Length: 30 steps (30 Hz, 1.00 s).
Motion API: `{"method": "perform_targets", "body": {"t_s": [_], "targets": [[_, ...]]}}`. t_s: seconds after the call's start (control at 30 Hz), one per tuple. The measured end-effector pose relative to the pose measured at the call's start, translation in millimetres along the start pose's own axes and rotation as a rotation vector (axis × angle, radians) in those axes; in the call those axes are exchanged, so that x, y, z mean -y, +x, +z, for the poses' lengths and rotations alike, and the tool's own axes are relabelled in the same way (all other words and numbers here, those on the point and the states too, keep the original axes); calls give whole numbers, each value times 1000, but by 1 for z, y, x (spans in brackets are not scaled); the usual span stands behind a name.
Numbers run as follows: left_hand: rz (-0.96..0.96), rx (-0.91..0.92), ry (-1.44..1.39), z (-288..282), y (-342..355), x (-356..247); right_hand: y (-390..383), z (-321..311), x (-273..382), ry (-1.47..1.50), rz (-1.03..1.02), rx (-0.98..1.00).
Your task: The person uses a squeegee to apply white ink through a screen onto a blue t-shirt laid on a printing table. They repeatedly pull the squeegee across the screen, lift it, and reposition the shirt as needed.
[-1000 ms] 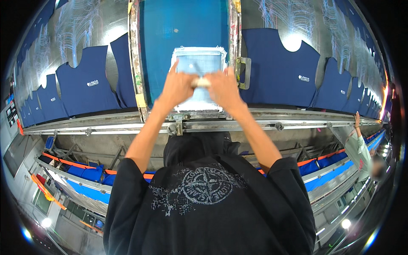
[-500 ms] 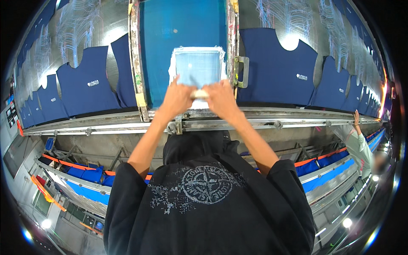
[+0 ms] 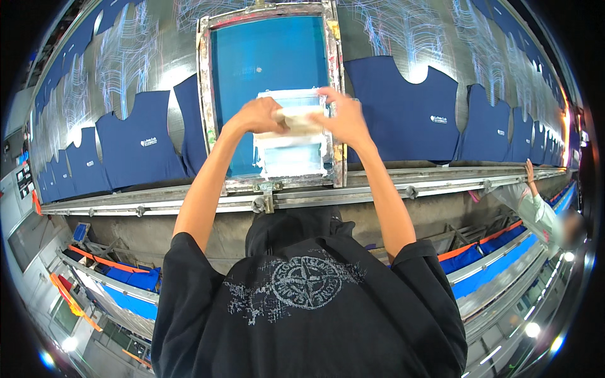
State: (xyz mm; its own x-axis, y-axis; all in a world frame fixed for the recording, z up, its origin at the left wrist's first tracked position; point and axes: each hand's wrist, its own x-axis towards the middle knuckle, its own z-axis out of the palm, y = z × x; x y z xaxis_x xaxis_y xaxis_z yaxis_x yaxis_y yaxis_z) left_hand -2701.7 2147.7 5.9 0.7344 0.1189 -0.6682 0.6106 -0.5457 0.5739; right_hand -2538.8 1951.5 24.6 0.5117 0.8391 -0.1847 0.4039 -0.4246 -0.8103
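Note:
A pale squeegee (image 3: 299, 126), blurred by motion, crosses the middle of the white ink patch (image 3: 291, 162) on a blue mesh printing screen (image 3: 265, 47). My left hand (image 3: 261, 116) is closed round its left end. At the other end, my right hand (image 3: 345, 118) grips it with thumb and fingers, one finger reaching out over the far part of the ink. A worn, ink-stained frame (image 3: 205, 94) surrounds the mesh. Navy cut shirt panels lie on either side, the right panel (image 3: 403, 116) bearing a small white print.
A metal rail (image 3: 365, 189) with knobs runs along the table's near edge, and a clamp (image 3: 268, 200) sits there by the frame. More navy panels (image 3: 135, 135) line the long dark table. Far right, a person (image 3: 535, 205) in a light top rests a hand on the rail.
Both hands have moved the squeegee away from the frame's near edge toward the middle of the ink patch. The view has shifted, showing the frame's far end.

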Motion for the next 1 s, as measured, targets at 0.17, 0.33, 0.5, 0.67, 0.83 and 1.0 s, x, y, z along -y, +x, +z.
{"method": "perform_targets", "body": {"t_s": [0.17,0.33,0.5,0.67,0.83,1.0], "targets": [[106,-525,257,6,11,-6,-13,9,-98,286,475,-385],[281,-821,210,71,-16,-9,-13,-6,-58,495,644,-273],[219,-889,143,166,-122,-26,-17,2,-1,309,362,-569],[165,-823,159,153,-166,-2,-32,19,56,473,297,-508],[-128,-693,326,87,-235,77,-34,131,113,673,176,-400],[-438,-661,262,83,-265,140,-31,213,131,918,251,-319]]}}
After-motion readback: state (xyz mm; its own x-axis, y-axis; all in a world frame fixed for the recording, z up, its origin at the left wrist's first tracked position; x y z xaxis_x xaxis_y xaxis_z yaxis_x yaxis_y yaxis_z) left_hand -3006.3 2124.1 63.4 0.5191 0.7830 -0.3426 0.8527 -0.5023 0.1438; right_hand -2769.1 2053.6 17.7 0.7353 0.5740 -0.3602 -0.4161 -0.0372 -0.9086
